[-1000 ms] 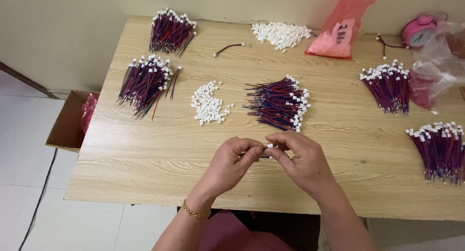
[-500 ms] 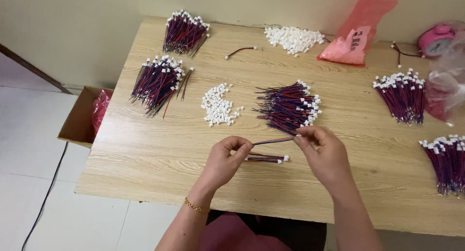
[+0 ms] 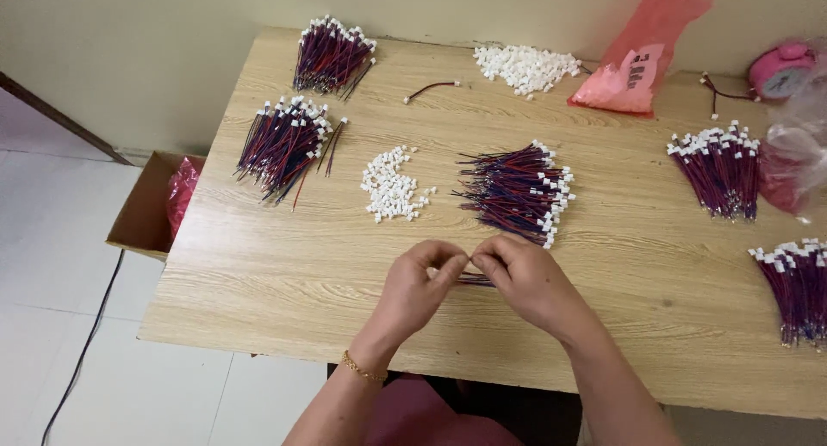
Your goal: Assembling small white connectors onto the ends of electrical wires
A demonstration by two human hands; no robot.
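Observation:
My left hand and my right hand meet fingertip to fingertip over the near middle of the wooden table. Between them I pinch a short red-and-dark wire lead, mostly hidden by my fingers. Just beyond my hands lies a pile of such leads with white connectors. To its left is a small heap of loose white connectors.
More wire bundles lie at the far left, back left, right and right edge. At the back are a second white connector heap, a pink plastic bag and a single lead. A cardboard box sits on the floor, left.
My hands have come back together; half a second ago they were apart with a lead stretched between them and another lying on the table below.

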